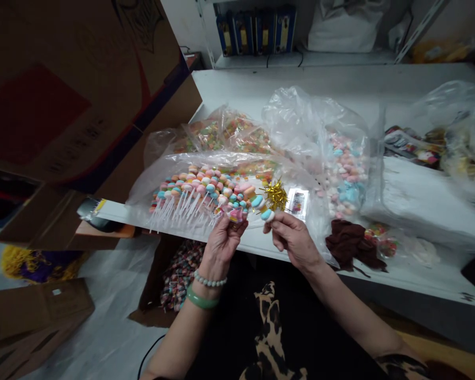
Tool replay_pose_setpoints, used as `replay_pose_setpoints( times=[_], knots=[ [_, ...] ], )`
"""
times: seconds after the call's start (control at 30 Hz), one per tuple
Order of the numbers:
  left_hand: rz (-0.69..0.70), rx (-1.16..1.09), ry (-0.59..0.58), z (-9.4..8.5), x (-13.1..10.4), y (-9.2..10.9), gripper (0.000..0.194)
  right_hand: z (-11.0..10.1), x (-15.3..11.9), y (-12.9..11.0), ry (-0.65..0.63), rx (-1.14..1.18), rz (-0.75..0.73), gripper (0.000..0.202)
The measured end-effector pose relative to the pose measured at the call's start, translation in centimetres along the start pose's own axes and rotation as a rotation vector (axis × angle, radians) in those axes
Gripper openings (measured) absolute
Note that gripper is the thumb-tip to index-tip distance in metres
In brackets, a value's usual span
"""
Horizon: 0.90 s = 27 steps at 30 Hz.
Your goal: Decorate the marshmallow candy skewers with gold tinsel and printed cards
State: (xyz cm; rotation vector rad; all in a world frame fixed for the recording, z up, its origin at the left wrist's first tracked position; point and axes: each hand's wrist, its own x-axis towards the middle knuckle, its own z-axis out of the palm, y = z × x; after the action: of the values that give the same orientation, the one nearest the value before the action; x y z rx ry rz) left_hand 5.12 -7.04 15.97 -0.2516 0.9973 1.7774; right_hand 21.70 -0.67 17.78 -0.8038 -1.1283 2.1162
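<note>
My left hand [224, 237] has its fingers closed around a small pink, shiny piece [235, 214], perhaps a wrapper; its exact kind is unclear. Between the thumb and fingertips of my right hand [295, 240] is a blue-and-white marshmallow [266, 215]. Just beyond it lie more loose marshmallows [257, 201] in blue, pink and orange. Rows of marshmallow sticks [182, 198] with white stems pointing toward me lie left of my hands on clear plastic. A bundle of gold twist ties [276, 195] sits behind my right hand, beside a small white packet [298, 205].
Clear bags of colourful candy [237, 134] and pastel marshmallows [344, 174] lie further back. A brown cloth [348, 244] is at the right front. A large carton [83, 95] rises at left; an open box of wrapped sweets [182, 274] stands below the table [269, 245].
</note>
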Motion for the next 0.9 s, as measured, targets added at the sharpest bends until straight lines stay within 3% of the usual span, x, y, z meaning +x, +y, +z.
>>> replay_pose_setpoints(
  times=[0.17, 0.33, 0.47, 0.6, 0.7, 0.8, 0.9],
  knots=[
    [-0.044, -0.069, 0.071, 0.9, -0.4, 0.6, 0.028, -1.6, -2.0, 0.8, -0.017, -0.095, 0.074, 0.020],
    [-0.014, -0.084, 0.016, 1.3, -0.5, 0.7, 0.031, -1.8, -2.4, 1.2, -0.069, -0.196, 0.075, 0.022],
    [0.002, -0.026, -0.018, 0.9, -0.5, 0.6, 0.028, -2.3, -2.1, 1.0, -0.068, -0.432, -0.058, 0.018],
    [0.143, 0.040, -0.079, 0.3, -0.4, 0.6, 0.006, -2.7, -2.6, 0.7, -0.031, -0.751, -0.315, 0.018],
    [0.285, 0.109, -0.129, 0.0, -0.4, 0.8, 0.020, -2.8, -3.4, 0.6, -0.010, -0.956, -0.453, 0.020],
    [0.363, 0.175, -0.143, -0.1, -0.4, 1.0, 0.024, -2.8, -3.9, 0.6, -0.020, -1.074, -0.491, 0.020],
    [0.377, 0.216, -0.144, -0.3, -0.6, 1.3, 0.024, -2.8, -3.6, 0.6, -0.078, -1.007, -0.423, 0.019]
  ],
)
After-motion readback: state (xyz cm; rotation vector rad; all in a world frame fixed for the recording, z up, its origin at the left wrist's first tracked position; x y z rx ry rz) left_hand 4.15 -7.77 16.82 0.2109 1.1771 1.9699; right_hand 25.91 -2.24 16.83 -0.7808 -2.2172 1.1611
